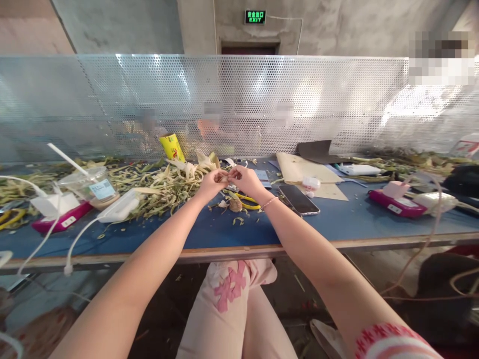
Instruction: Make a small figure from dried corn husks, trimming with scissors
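Note:
My left hand [211,182] and my right hand [243,179] meet above the blue table [337,222], fingers pinched together on a small pale piece [224,176] between them, too small to name. Just below the hands lie a round brownish bulb [235,205] and yellow-handled cutters [247,200]. A heap of green and pale husks and leaves [164,182] spreads out to the left of my left hand.
A phone [299,199] lies right of my right hand, beside brown paper sheets [307,169]. Pink devices [396,204] [62,222] with white cables, a plastic cup [92,185] and a yellow can [172,146] stand about. A perforated metal screen [337,99] closes the far edge; people sit behind it.

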Motion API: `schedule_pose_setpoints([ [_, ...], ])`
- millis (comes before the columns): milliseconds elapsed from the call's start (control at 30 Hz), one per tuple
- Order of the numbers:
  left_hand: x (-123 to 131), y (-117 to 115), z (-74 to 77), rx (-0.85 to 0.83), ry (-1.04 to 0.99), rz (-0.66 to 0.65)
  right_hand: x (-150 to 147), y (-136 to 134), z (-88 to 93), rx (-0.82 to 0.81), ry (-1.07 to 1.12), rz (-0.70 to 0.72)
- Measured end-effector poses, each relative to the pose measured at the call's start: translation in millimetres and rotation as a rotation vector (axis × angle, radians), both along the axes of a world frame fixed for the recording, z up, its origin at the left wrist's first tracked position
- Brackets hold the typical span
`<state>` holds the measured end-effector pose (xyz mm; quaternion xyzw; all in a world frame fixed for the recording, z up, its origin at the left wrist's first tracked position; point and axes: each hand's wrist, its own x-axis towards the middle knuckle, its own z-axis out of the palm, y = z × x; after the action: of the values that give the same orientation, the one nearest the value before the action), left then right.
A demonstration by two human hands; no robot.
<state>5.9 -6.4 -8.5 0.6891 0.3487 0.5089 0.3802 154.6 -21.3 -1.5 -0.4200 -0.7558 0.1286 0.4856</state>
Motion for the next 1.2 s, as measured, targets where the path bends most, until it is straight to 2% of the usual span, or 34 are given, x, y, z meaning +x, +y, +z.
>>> schedule_pose_setpoints([
  [233, 1.9, -3.4, 2.3, -0.072, -0.153, -0.007, 0.4, -1.1, 1.5, 0.0, 0.008, -0.022],
  [500, 2.6, -3.2, 0.4, -0.092, -0.191, -0.004, -0.7, 1.8, -1.7, 0.005, -0.002, -0.043],
  [700, 2.3, -5.6, -0.5, -0.065, -0.127, -0.008, 0.5, 2.4, -3.0, 0.018, -0.027, -0.054],
  [933, 1.5, 0.7, -1.7, 0.017, -0.048, 0.008, 1.7, -1.8, 2.2, 0.183, -0.042, -0.041],
  [1067, 3.0, 1.6, -1.3, 0.023, -0.051, 0.032, 1.5, -1.6, 2.1, 0.197, -0.051, -0.027],
  [1200, 3.8, 1.5, -2.1, 0.028, -0.09, -0.013, 1.8, -4.9, 4.7, 0.182, -0.081, -0.063],
])
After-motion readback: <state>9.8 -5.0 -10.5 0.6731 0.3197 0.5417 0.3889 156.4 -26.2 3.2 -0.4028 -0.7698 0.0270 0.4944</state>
